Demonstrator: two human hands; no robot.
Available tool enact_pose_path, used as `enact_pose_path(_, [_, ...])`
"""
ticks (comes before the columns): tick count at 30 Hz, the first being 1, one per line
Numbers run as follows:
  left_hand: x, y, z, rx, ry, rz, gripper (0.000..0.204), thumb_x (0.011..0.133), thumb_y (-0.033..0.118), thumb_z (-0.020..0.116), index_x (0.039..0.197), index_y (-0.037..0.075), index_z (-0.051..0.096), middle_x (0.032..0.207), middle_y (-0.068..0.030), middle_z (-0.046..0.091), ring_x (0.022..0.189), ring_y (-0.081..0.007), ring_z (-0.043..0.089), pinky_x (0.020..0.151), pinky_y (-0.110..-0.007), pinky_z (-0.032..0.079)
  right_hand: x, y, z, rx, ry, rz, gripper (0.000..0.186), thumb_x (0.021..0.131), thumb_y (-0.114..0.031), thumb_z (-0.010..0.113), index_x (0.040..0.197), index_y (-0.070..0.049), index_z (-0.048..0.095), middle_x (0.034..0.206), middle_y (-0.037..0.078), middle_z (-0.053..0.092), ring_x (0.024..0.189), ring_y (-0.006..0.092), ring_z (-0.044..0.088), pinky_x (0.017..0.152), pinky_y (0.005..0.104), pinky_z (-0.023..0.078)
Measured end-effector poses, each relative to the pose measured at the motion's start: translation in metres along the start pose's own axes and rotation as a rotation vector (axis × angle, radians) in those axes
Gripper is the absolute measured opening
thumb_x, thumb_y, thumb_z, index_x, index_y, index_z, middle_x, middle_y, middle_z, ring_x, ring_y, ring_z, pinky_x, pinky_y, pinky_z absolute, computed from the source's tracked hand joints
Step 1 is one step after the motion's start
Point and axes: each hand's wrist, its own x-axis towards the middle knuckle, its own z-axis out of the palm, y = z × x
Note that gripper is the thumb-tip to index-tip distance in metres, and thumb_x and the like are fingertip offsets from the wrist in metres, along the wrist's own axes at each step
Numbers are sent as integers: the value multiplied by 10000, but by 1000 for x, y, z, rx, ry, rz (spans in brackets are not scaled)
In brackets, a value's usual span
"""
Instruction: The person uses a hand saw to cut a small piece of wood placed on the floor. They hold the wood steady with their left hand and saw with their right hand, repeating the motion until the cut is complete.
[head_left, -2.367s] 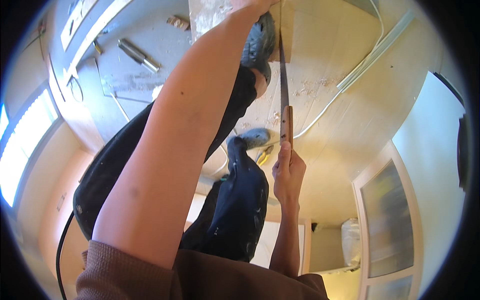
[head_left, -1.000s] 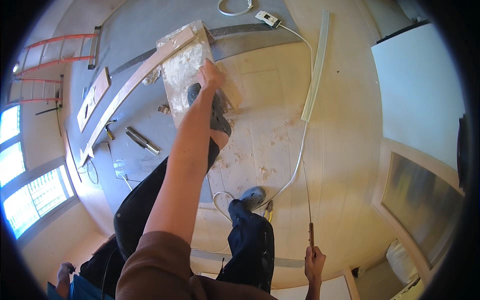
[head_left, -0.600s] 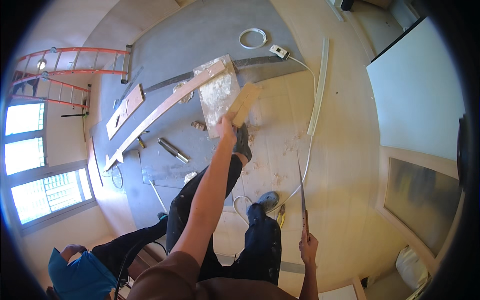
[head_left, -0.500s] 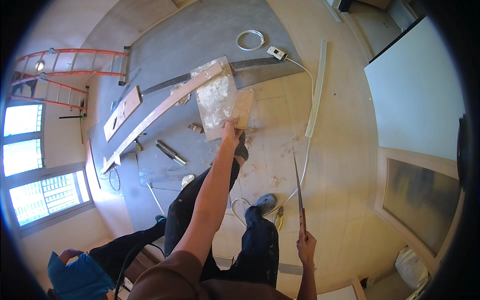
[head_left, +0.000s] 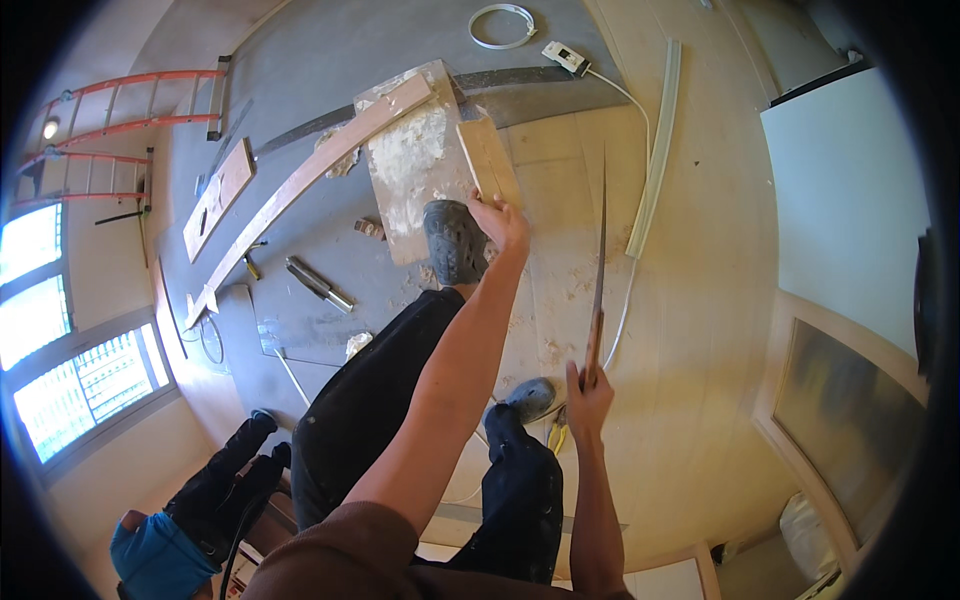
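Wood block (head_left: 488, 160) left of saw (head_left: 603, 240); plank (head_left: 300, 190) end on board (head_left: 402, 238).

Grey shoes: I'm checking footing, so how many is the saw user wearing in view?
2. The left shoe is beside the left hand; the right shoe is on the floor, left of the right hand holding the saw. Neither seems hidden.

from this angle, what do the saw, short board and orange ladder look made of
Saw: thin, grey blade, likely steel; brown handle, probably wood.
Short board: pale tan and unpainted, apparently bare wood.
Orange ladder: evenly coloured rails, painted metal or fibreglass, unclear which.
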Motion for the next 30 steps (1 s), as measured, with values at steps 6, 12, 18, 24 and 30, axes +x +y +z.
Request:
enact_pose_path(6, [-9,-8,11,203,60,-146,516,902,-14,515,1414,-29,453,1242,-295,591,1159,-444,581,987,-495,453,132,-44,103,-27,58,-198,292,948,-251,734,853,-4,611,620,158,604,550,337,626,559,434,479])
enact_pose_path(12, [-3,-18,7,170,108,-235,607,819,-39,582,1411,-21,450,1157,-306,622,1112,-455,612,978,-531,431,201,-56,158,-30,-81,-159,293,923,-255,732,895,19,633,717,217,677,663,363,694,621,433,512])
enact_pose_path(18, [0,-38,28,468,75,-447,484,835,59,656,1294,14,507,1248,-251,597,1161,-418,616,996,-508,477,230,-17,190,20,-118,-162,275,887,-241,735,912,17,643,776,273,690,776,434,715,661,464,524])
enact_pose_path(24, [46,-68,42,616,13,-674,523,841,155,748,1296,16,530,1344,-221,571,1212,-383,619,1040,-471,514,213,-18,216,15,-91,-227,240,830,-175,782,925,3,652,791,252,702,784,433,718,683,462,538])
enact_pose_path(30, [61,-62,20,1085,-776,-299,583,832,200,790,1300,-86,591,1346,-298,596,1227,-402,642,1019,-429,542,202,-32,217,87,17,-200,247,785,-144,827,926,-26,663,752,179,717,746,387,731,671,422,555])
